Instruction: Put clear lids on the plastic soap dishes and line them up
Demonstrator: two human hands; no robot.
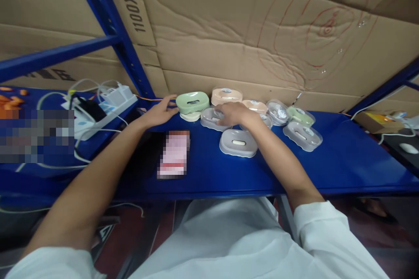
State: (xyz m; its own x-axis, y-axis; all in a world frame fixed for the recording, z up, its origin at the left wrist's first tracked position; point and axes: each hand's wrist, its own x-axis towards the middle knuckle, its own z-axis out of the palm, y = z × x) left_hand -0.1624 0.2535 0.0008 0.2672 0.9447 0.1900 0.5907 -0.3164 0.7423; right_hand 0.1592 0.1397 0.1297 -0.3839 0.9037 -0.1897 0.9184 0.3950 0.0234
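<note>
a phone (173,154) lies on the blue tabletop (203,174), nearer than the green oval dish (192,101) and a little left of it. also nearer, to the dish's right, is a grey oval dish (238,143) with a pale insert. the green dish sits over a cream base (190,117), long axis running left to right. the left hand (160,111) is closer, at its left end, fingers and thumb spread; contact is unclear. the right hand (233,113), right of the green dish, is over another grey dish (209,118); blur hides whether it pinches. a peach container (227,96) stands right of the green dish, cardboard (209,30) rising behind it.
</note>
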